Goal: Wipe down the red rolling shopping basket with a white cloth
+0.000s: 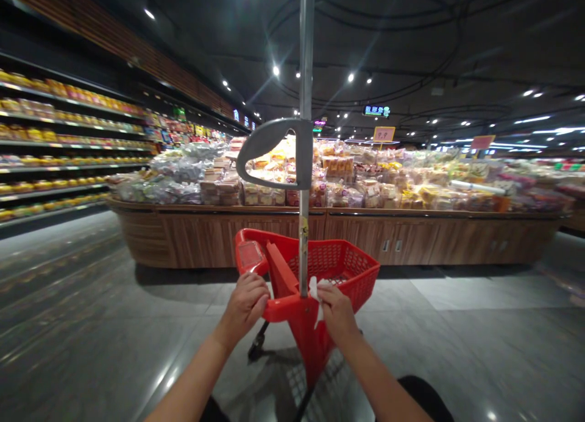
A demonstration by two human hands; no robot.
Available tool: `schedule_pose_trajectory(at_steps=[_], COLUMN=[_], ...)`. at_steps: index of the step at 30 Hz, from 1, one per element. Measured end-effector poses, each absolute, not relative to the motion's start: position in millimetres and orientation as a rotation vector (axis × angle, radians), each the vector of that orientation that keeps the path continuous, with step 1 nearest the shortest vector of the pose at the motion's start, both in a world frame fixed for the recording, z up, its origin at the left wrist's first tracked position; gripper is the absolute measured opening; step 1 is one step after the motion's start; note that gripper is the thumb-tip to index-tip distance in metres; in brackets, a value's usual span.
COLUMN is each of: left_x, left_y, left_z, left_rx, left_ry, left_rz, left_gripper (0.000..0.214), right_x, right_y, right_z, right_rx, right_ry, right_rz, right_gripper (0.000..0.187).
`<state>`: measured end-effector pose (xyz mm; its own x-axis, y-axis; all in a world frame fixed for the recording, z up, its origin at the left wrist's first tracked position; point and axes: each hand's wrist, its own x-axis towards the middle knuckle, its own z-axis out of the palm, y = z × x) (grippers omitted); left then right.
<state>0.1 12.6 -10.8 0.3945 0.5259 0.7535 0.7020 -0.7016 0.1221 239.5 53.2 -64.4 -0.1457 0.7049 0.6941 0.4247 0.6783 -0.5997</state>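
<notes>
A red plastic shopping cart stands right in front of me, its perforated basket pointing away. My left hand is closed around the left side of the cart's red handle frame. In my right hand a crumpled white tissue is pinched, close against the cart's rim just right of the pole. That upright metal pole rises from the near edge of the cart and carries a grey looped plastic grip. A dark caster wheel shows below on the left.
Beyond the cart runs a long wood-panelled display counter heaped with packaged foods. Shelves of jars and packets line the left wall. Grey tiled floor lies around the cart. A price sign stands over the counter.
</notes>
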Motion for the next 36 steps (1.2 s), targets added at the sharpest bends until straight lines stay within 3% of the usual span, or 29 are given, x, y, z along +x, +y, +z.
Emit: schedule_pose_trajectory(at_steps=[9,16,20,36], left_x=[-9.6,37.1,63.7,28.8], left_y=[7.9,-17.5,-14.8,11.7], left_z=[-1.8,4.0,1.7,-10.1], left_rx=[-2.373,-2.093,-2.039,-1.860], left_ry=[-1.117,-1.414,-1.530,-1.385], left_rz=[-1.068,-0.903,-0.733,-0.670], left_gripper=[0.024,0.022,0.029,0.033], right_x=[276.1,261.0,231.8,242.1], right_y=[67.6,46.2,35.6,51.5], right_z=[-66.1,-34.2,-41.0,-41.9], right_rx=[-1.058,-0.998,-0.819,-1.011], right_ry=[-1.727,-1.589,-1.762,-1.992], right_rz=[0.298,0.165,0.389,0.424], right_gripper=[0.031,0.009,0.030,0.025])
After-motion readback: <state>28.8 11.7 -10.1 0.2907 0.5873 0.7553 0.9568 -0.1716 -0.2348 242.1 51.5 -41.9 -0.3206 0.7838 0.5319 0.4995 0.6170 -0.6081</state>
